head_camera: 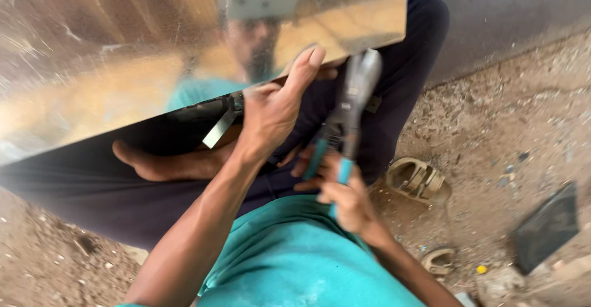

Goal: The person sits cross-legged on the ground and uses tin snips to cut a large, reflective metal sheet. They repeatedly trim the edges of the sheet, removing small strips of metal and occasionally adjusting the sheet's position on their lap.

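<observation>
So left hand [271,107] grips sheet [123,54] edge | right hand [345,199] squeezes snips [348,113] | risk: blades near fingers, sheet could slip, cut skin

Right of the hands, a tan sandal [417,180] lies on the dirt floor [505,128]. Farther right sits a dark flat slab [546,226]; below it, a second sandal [438,260].

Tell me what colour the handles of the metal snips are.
Teal-blue handles on the snips, gripped by the right hand; head view.
</observation>
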